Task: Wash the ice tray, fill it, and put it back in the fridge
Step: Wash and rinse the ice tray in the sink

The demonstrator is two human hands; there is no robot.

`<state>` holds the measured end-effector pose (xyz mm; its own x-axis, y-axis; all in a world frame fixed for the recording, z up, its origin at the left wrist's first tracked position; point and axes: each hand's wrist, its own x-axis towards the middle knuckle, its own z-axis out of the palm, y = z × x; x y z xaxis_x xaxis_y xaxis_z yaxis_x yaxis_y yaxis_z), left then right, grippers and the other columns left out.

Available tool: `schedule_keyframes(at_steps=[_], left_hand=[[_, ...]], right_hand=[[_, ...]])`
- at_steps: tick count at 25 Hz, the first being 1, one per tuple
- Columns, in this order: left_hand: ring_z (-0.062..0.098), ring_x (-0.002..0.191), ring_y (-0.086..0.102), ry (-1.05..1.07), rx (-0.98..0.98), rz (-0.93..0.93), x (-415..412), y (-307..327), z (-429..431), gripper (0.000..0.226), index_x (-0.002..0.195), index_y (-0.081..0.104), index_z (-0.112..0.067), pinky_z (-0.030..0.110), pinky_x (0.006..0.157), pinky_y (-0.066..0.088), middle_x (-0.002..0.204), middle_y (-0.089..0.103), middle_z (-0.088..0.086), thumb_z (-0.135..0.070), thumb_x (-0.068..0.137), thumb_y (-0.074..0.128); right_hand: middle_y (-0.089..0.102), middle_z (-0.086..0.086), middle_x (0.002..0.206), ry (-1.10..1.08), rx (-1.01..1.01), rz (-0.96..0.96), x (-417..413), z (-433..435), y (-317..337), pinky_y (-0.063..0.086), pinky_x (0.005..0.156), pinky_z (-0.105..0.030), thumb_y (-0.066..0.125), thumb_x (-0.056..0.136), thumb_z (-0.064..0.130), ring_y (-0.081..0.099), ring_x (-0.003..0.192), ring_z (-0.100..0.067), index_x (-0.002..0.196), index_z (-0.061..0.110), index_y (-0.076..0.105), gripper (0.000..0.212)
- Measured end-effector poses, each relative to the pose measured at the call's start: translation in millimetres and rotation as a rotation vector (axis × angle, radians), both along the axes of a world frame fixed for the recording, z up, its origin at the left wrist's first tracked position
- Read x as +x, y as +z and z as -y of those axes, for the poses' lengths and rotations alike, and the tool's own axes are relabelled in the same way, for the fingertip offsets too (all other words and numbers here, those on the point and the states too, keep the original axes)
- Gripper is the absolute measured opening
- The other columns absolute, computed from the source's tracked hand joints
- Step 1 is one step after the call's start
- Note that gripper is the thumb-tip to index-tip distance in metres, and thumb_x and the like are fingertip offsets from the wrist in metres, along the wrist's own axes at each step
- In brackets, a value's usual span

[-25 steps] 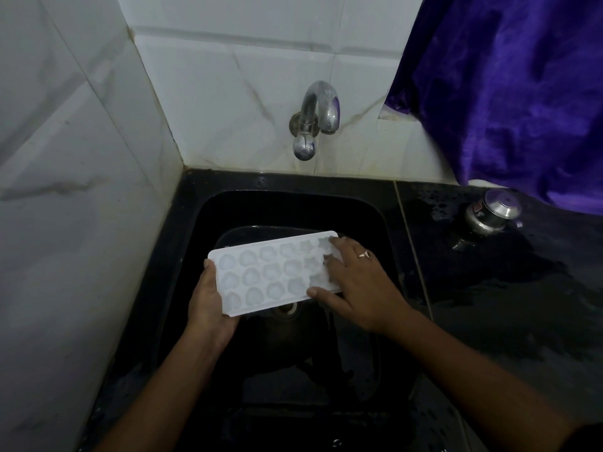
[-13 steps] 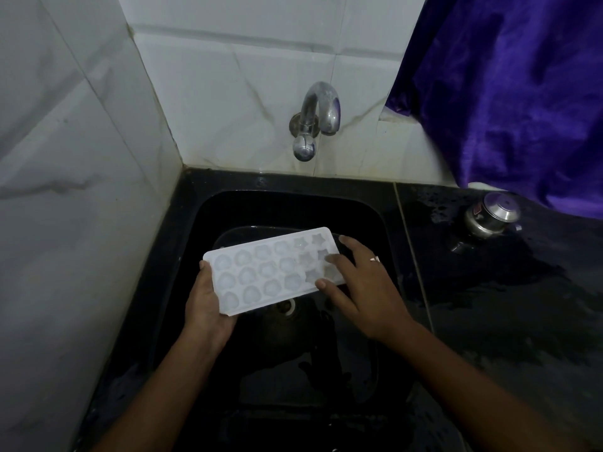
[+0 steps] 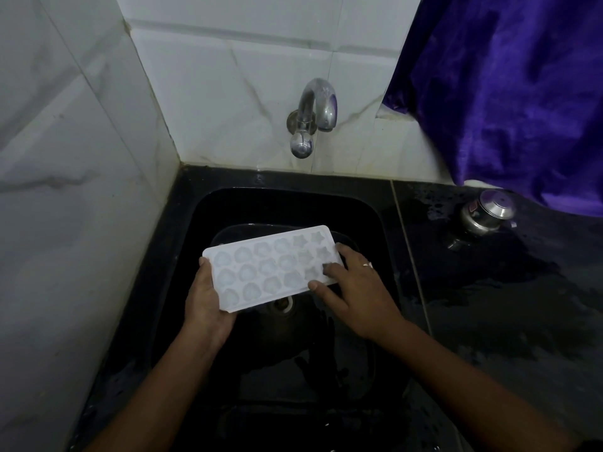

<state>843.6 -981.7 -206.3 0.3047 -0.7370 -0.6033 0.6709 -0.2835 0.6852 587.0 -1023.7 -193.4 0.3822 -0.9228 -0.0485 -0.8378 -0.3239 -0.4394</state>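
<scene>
I'm washing the tray [image 3: 270, 267] over the sink [image 3: 195, 223], left hand [image 3: 205, 298] gripping its end, right hand [image 3: 355, 288] pressing flat fingers on it; next, I'm judging, opening the tap [image 3: 313, 115].

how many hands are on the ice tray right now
2. The left hand grips the left end of the ice tray, thumb on its edge; the right hand rests its fingers on the tray's right end.
</scene>
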Motion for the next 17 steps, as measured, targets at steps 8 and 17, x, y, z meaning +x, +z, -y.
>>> schedule_keyframes(at_steps=[8,17], left_hand=[[0.034,0.114,0.075,0.012,0.031,-0.022,-1,-3,-4,0.060,0.137,0.066,-0.013,0.051,0.089,0.059,0.127,0.076,0.012,-0.059,0.108,0.040],[0.030,0.108,0.077,-0.001,0.006,0.010,4,-2,-3,0.061,0.135,0.067,-0.013,0.048,0.087,0.059,0.126,0.077,0.011,-0.059,0.108,0.038]], right_hand=[[0.037,-0.001,0.147,0.053,0.251,-0.206,2,18,27,0.045,0.102,-0.043,0.045,0.098,0.069,0.042,0.133,-0.026,0.116,0.030,0.067,0.048],[0.024,0.002,0.163,-0.099,0.558,0.196,-6,17,25,0.036,0.116,-0.038,0.052,0.097,0.068,0.033,0.150,-0.024,0.121,0.037,0.071,0.044]])
